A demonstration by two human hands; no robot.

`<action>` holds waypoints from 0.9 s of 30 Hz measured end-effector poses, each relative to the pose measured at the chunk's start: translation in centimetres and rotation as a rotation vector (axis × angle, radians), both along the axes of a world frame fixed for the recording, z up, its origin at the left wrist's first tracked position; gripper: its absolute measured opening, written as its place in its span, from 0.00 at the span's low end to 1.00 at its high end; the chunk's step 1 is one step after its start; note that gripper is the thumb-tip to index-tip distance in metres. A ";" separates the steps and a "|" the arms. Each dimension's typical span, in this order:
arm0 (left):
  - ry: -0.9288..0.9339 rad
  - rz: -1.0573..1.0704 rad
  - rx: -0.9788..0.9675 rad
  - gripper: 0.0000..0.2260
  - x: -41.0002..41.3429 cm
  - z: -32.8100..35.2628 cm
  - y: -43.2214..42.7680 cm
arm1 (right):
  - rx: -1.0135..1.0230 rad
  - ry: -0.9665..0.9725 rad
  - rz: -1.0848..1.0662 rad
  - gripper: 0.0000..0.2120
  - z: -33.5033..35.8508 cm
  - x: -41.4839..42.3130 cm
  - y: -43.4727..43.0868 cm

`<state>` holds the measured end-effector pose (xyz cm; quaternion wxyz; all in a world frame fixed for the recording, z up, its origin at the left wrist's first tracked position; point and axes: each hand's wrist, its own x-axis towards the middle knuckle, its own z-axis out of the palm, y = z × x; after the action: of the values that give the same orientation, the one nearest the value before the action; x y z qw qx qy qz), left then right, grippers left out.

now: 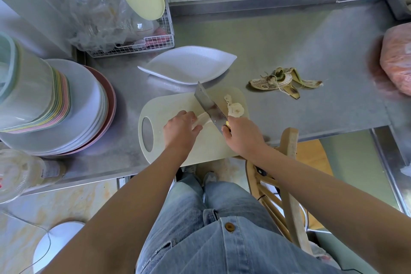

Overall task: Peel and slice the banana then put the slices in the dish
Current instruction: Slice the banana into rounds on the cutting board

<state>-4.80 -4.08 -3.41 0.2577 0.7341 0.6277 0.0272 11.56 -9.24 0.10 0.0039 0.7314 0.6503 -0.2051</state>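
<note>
A peeled banana (203,119) lies on a pale cutting board (169,107) at the counter's front edge. My left hand (181,132) grips its left end. My right hand (242,134) holds a cleaver (209,105) by the handle, its blade standing across the banana's right end. Several cut slices (234,109) lie to the right of the blade on the board. A white leaf-shaped dish (189,64) sits just behind the board with nothing in it. The banana peel (282,81) lies on the steel counter to the right.
Stacked plates (89,104) and stacked cups (29,91) stand at the left. A wire rack (138,44) with plastic bags is behind them. A pink bag (398,58) sits at the right edge. A wooden chair (289,173) stands under the counter's front right.
</note>
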 end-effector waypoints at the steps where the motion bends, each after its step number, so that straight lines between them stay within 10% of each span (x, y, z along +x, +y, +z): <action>1: -0.002 0.004 -0.001 0.11 0.0 0.0 0.0 | 0.000 0.003 -0.001 0.12 -0.1 -0.1 0.0; 27: 0.000 0.022 -0.018 0.12 0.1 0.5 -0.1 | 0.048 -0.015 0.015 0.13 0.3 -0.2 0.3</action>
<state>-4.69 -4.18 -2.88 0.2639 0.7247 0.6360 0.0245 11.33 -8.99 0.45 -0.0073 0.7279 0.6605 -0.1839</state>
